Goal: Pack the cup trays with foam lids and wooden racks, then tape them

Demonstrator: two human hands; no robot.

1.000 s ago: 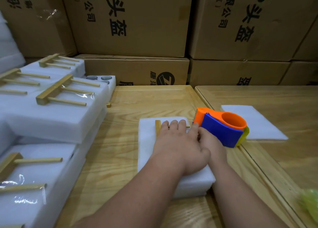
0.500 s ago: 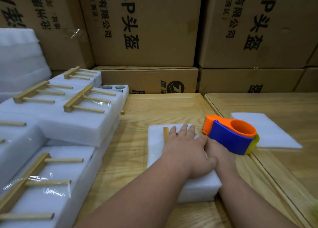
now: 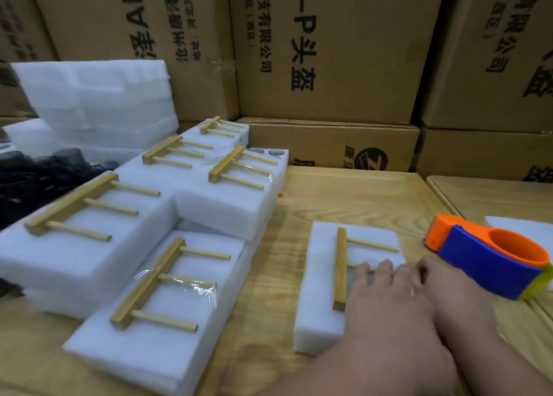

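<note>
Left hand [image 3: 386, 300] flat, fingers straight, pressing wooden rack [image 3: 341, 268] onto foam-lidded cup tray [image 3: 321, 321] beneath, likely steadying it for taping, while right hand [image 3: 449, 291] just beside grips tape dispenser [image 3: 490, 261] off tray's right edge on desk [image 3: 344, 192].

My left hand [image 3: 386, 300] covers the rack's [image 3: 341, 268] lower pegs and most of the right hand [image 3: 449, 291], so I can't read its grip. The dark heap [image 3: 39, 176] at the left edge is too blurred to identify. The foam sheet [image 3: 520, 229] runs off frame right.
</note>
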